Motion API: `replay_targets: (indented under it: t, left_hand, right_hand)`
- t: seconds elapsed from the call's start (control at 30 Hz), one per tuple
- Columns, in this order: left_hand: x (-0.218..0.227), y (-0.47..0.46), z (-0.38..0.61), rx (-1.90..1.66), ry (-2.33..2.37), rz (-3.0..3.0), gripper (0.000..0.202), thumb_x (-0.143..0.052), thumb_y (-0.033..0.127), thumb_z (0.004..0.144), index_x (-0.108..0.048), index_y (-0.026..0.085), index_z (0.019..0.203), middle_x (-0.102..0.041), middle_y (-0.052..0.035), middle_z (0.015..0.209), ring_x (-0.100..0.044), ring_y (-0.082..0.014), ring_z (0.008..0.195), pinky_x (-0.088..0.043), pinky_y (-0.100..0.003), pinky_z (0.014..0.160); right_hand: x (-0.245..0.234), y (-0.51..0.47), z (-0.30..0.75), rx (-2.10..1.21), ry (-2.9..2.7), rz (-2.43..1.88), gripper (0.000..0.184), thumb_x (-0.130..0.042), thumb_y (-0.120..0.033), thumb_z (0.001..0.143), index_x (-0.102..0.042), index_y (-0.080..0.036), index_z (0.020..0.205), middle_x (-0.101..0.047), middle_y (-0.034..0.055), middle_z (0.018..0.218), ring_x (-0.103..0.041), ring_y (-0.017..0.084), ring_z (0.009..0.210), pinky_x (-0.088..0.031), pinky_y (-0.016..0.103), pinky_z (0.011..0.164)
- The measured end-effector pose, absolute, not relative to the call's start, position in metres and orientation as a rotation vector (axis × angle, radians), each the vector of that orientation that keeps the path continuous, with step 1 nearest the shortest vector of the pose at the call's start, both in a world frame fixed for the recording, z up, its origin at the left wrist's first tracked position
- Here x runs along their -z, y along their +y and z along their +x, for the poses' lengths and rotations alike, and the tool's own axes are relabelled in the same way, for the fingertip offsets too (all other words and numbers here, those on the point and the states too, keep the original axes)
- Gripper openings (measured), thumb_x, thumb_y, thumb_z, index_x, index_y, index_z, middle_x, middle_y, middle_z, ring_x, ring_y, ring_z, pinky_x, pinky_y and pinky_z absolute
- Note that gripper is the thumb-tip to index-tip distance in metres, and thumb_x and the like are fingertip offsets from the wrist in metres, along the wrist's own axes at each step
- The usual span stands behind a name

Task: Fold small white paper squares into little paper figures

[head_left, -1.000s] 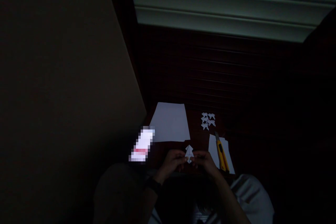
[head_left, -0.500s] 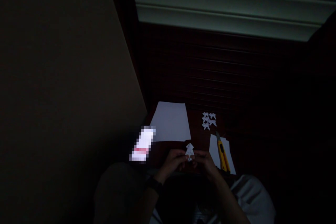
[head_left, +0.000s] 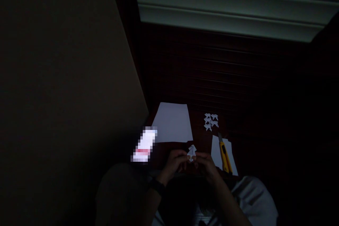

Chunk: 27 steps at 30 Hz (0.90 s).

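Observation:
A small folded white paper figure (head_left: 191, 151) with a pointed top is pinched between my two hands at the near edge of the dark table. My left hand (head_left: 176, 161) grips its lower left side, thumb on top. On the lower right side, my right hand (head_left: 206, 162) holds it the same way. The fingertips behind the paper are hidden. Beyond and to the right, several small folded paper figures (head_left: 211, 122) lie in a cluster. The scene is dim, so fine creases do not show.
White paper sheets (head_left: 173, 123) lie at the back left, beside a glowing, pixelated screen (head_left: 144, 145). A yellow box cutter (head_left: 225, 157) rests on smaller white paper (head_left: 215, 152) at right. A wall (head_left: 79, 60) rises at left, and a slatted panel (head_left: 201, 67) stands behind the table.
The paper figure has tilted slightly, its top leaning a little to the right. Both hands keep their pinch on it. Everything on the table has stayed in place.

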State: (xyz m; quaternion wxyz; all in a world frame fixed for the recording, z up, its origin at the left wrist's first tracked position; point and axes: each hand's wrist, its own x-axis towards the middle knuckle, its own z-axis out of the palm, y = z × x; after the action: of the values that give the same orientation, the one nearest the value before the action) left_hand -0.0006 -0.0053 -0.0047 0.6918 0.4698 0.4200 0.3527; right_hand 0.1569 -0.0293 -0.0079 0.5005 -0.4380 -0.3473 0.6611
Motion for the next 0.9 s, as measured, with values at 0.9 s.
replay_targets:
  t: [0.9]
  left_hand:
    - [0.014, -0.001, -0.005, -0.785, 0.919, 0.997, 0.024, -0.060, 0.035, 0.068, -0.060, 0.011, 0.071, -0.057, -0.0017, 0.050, -0.046, -0.0082, 0.036, -0.029, -0.017, 0.035]
  right_hand:
    - [0.018, -0.025, 0.156, -1.663, -0.774, -1.059, 0.030, -0.072, -0.029, 0.060, -0.067, -0.011, 0.084, -0.063, 0.0047, 0.063, -0.052, 0.011, 0.046, -0.038, 0.021, 0.041]
